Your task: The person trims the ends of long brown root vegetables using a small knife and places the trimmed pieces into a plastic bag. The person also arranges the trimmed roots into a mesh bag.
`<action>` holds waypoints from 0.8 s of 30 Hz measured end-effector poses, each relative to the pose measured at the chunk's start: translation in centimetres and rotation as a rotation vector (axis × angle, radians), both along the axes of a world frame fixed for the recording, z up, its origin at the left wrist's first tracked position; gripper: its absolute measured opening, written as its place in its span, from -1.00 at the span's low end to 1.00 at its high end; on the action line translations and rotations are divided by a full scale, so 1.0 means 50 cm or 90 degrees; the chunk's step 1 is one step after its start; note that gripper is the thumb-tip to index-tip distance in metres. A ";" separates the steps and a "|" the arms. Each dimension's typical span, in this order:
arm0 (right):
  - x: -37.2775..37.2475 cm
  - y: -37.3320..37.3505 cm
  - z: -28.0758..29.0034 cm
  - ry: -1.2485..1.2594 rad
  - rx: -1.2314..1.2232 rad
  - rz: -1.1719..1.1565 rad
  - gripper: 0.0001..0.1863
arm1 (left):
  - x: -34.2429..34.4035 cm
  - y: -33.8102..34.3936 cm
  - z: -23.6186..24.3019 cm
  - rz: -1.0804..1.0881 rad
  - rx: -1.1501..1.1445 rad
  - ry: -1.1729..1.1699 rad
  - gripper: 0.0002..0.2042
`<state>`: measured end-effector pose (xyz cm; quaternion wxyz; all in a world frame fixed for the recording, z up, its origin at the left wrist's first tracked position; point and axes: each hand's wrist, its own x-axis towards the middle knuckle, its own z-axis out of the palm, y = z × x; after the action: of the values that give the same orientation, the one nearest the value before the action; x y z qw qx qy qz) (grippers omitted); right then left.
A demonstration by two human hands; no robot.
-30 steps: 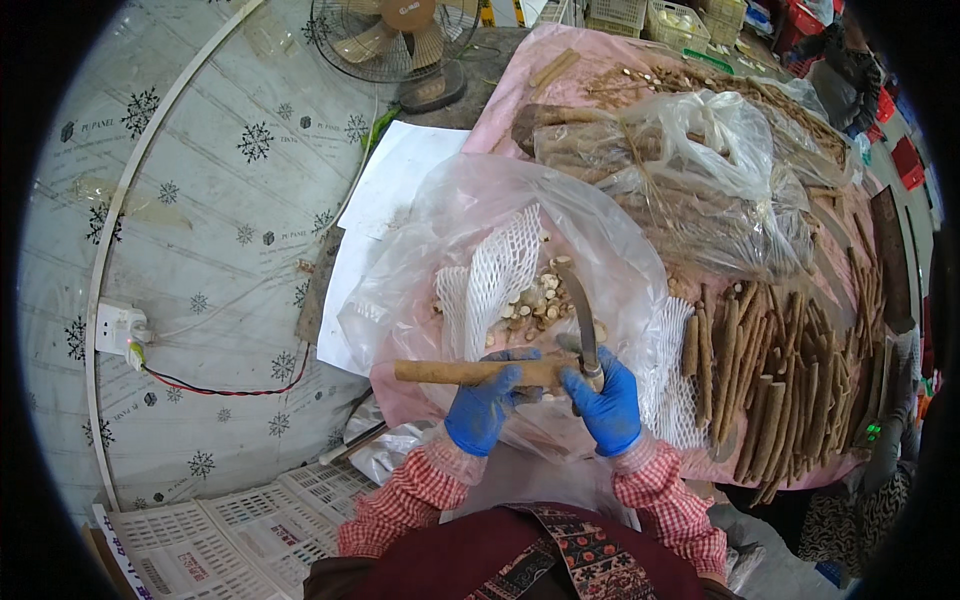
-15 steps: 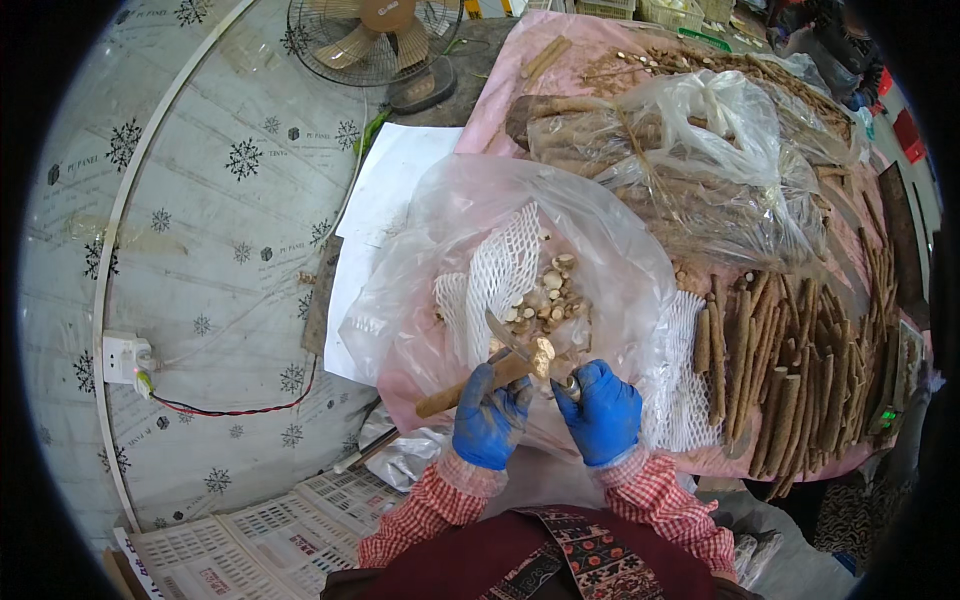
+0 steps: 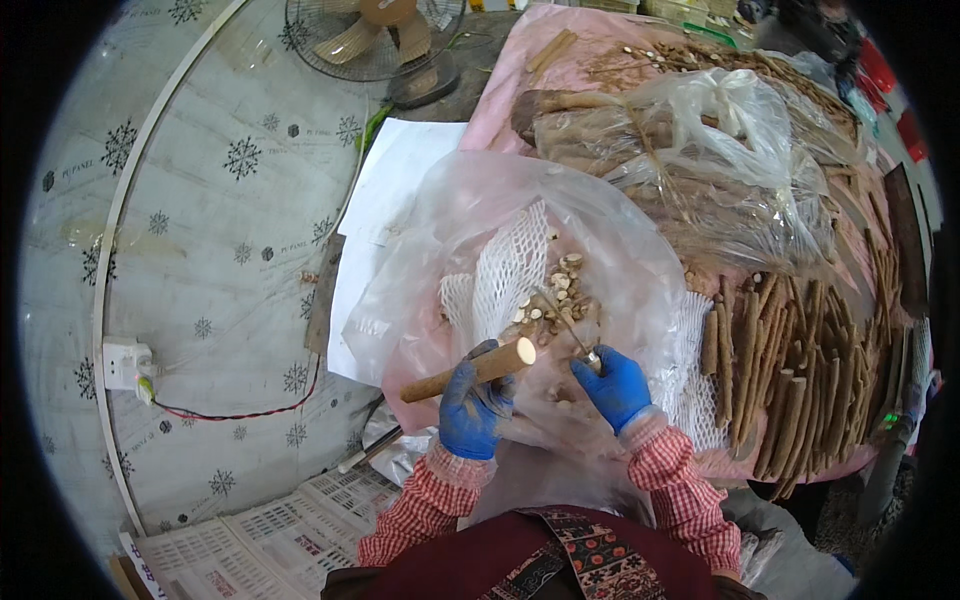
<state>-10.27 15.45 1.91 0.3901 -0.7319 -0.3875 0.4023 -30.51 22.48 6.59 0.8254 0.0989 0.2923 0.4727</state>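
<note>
My left hand [image 3: 470,410], in a blue glove, is closed round a thick brown root [image 3: 440,381]. The root's right end shows a round, pale cut face. In my right hand [image 3: 614,388], also gloved in blue, is the handle of a knife [image 3: 569,324]. Its blade points up and left, apart from the root. Beyond both hands, cut root pieces [image 3: 562,282] lie on a clear plastic bag [image 3: 420,250] spread over the pink-covered table. White foam netting [image 3: 512,262] rests beside the pieces.
Several long brown roots [image 3: 790,390] lie in rows at the right, with more in a plastic bag [image 3: 680,170] behind. A strip of foam netting [image 3: 697,420] lies beside the rows. A fan [image 3: 385,35] stands at the far left, near white paper [image 3: 385,200].
The knife has come away from the root, and my right hand has moved slightly right. The root's end now shows a flat, pale face. My left hand has shifted a little left.
</note>
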 end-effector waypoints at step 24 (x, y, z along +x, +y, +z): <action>0.171 -0.307 0.060 0.591 0.059 -0.390 -0.70 | 0.245 -0.066 0.038 -0.373 0.171 0.259 -0.66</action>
<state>-1.73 0.08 4.90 0.6506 -0.5391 0.0382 0.5335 -18.28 19.18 8.50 0.8304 0.3771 0.3450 0.2217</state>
